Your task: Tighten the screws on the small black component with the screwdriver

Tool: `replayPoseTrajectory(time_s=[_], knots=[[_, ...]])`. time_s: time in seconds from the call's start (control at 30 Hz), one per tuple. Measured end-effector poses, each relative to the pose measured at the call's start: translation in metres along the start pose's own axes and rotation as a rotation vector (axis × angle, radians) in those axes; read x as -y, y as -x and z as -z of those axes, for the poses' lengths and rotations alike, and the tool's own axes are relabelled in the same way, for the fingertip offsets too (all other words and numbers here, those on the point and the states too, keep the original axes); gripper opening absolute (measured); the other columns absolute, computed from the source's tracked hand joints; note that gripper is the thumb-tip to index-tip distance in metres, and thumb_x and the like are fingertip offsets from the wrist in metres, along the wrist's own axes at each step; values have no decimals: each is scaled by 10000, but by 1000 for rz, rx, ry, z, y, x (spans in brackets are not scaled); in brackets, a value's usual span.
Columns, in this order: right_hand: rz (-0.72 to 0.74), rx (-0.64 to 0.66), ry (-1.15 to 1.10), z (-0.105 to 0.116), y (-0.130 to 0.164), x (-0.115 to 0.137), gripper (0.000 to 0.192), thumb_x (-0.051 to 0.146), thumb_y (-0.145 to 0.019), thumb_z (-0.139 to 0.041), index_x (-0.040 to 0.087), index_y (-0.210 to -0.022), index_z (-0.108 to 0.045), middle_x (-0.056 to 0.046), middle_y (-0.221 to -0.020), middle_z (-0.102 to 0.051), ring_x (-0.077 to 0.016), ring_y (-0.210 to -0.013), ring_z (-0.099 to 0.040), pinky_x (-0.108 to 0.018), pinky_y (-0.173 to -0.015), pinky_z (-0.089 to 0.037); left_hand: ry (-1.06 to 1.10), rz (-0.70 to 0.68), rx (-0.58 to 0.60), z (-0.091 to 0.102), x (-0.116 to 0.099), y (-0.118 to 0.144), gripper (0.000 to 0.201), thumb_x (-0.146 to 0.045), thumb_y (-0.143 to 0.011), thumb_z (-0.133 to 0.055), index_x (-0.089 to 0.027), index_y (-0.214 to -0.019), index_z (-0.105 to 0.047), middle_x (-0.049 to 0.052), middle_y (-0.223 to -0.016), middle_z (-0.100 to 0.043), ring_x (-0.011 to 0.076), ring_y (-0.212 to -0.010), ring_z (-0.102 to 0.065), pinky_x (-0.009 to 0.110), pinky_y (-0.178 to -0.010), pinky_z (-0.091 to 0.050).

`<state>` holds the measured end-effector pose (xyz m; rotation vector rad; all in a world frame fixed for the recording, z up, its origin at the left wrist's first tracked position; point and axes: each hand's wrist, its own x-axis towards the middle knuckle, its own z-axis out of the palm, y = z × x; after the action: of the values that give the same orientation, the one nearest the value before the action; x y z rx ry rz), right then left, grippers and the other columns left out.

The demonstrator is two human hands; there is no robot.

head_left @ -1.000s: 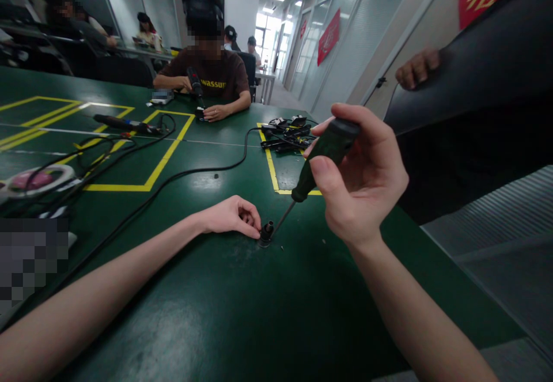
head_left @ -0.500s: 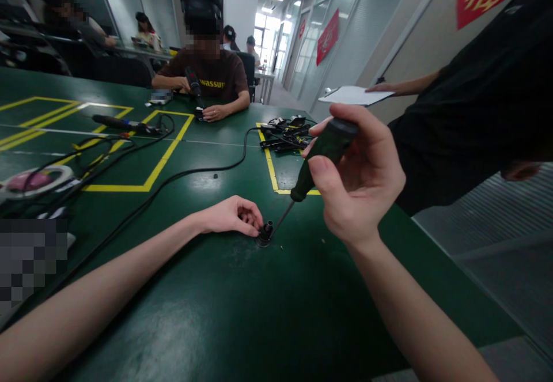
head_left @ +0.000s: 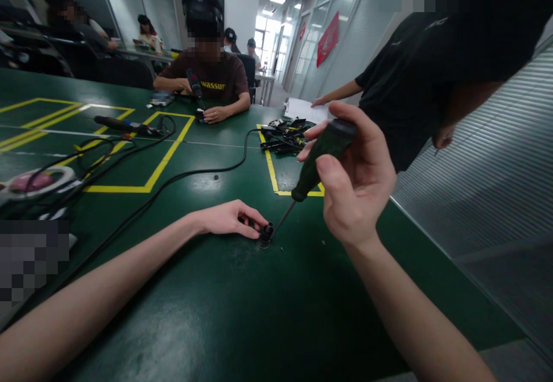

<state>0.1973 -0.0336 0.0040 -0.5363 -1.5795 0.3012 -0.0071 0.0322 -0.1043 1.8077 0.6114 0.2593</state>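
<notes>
Your left hand [head_left: 228, 218] has uncurled slightly, pinching the part [head_left: 265, 237]; your right hand [head_left: 360, 192] grips the driver [head_left: 310, 173], apparently screwing: keep it aligned.

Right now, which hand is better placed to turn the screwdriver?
Right, I'd judge: the right hand grips the screwdriver, which slants down to the small black part. The left hand holds that part, so seems better suited to steadying it.

Single head-worn view; faces forward and down, close above the table [head_left: 276, 313].
</notes>
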Motion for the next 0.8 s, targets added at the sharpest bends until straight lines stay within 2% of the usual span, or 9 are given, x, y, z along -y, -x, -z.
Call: replayPoseTrajectory(time_s=[0.17, 0.33, 0.47, 0.57, 0.8], knots=[[61, 18, -107, 1, -4, -8, 358, 453, -948, -680, 352, -1288, -624, -33, -1109, -720, -250, -947, -736, -403, -744, -658, 36, 7, 0, -1, 0, -1, 345, -362, -814, -817, -200, -1119, -806, 25, -910, -750, 138, -783, -580, 255, -742, -438], [131, 7, -205, 1, -5, -11, 237, 348, -973, -651, 291, -1203, -662, -24, -1049, -727, -181, -775, -697, -365, -704, -650, 80, 11, -7, -3, 1, -1, 353, -345, -798, -826, -192, -1116, -801, 27, -908, -747, 138, -779, -586, 254, -729, -440], [160, -57, -146, 1, -5, -12, 225, 343, -943, -728, 304, -1160, -682, -15, -1046, -687, -173, -836, -677, -379, -841, -634, 81, 5, 1, -2, 1, -1, 353, -341, -807, -818, -192, -1126, -801, 22, -896, -745, 133, -775, -584, 247, -725, -439], [162, -96, -77, 2, -5, -13, 234, 364, -926, -754, 315, -1147, -697, -18, -1041, -652, -200, -926, -679, -421, -940, -612, 72, 0, 7, -2, 1, -1, 352, -359, -813, -820, -199, -1126, -802, 20, -897, -745, 133, -779, -587, 245, -729, -442], [81, -111, -10, 2, -2, -10, 267, 413, -935, -710, 338, -1190, -684, -29, -1081, -653, -265, -1026, -702, -509, -928, -615, 64, -19, -4, -3, -1, 1, 348, -402, -809, -838, -206, -1096, -809, 19, -890, -737, 133, -775, -581, 251, -731, -441]])
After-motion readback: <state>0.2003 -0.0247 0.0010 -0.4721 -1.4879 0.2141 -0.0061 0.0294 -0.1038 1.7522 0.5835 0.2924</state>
